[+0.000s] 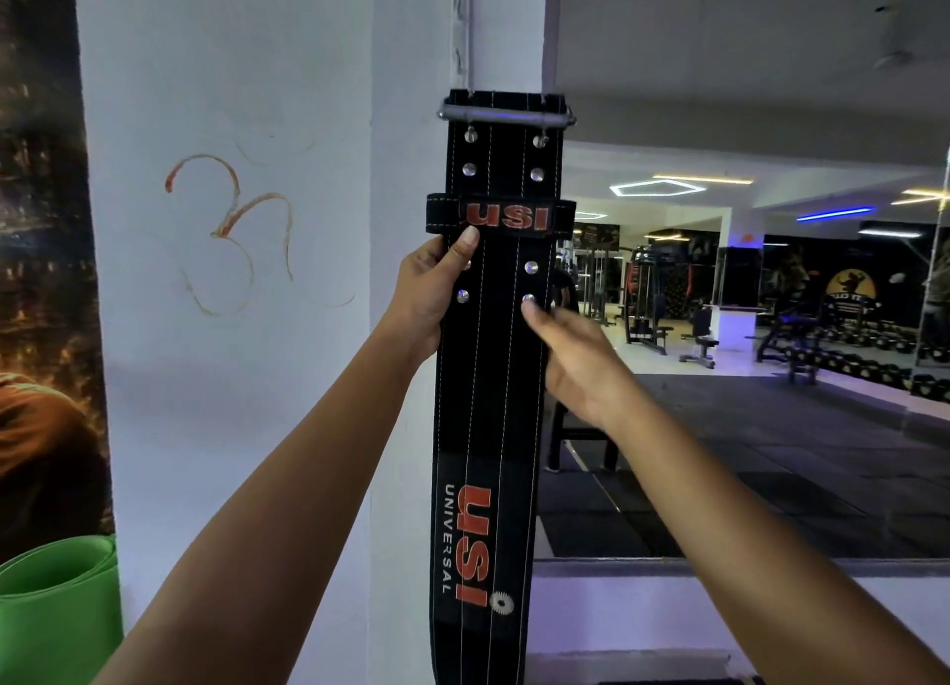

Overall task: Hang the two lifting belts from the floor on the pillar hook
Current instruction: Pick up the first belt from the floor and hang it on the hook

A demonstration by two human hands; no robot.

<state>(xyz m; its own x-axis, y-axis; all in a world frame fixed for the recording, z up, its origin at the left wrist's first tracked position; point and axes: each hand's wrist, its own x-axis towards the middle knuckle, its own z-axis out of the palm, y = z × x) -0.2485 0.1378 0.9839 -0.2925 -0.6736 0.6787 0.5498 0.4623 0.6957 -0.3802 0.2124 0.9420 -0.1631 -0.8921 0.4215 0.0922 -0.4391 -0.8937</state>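
A black lifting belt [493,427] with red "USI" lettering hangs straight down the white pillar [406,118], its metal buckle [506,114] at the top. The hook itself is hidden behind the buckle end. My left hand [432,293] grips the belt's left edge just below the keeper loop, thumb on the front. On the belt's right edge rests my right hand [570,360], its fingers wrapped behind and the thumb near a rivet. No second belt is in view.
A rolled green mat [56,612] stands at the lower left against a dark wall poster [41,273]. Right of the pillar a large mirror [771,324] shows gym machines, benches and dumbbell racks. A white ledge runs under the mirror.
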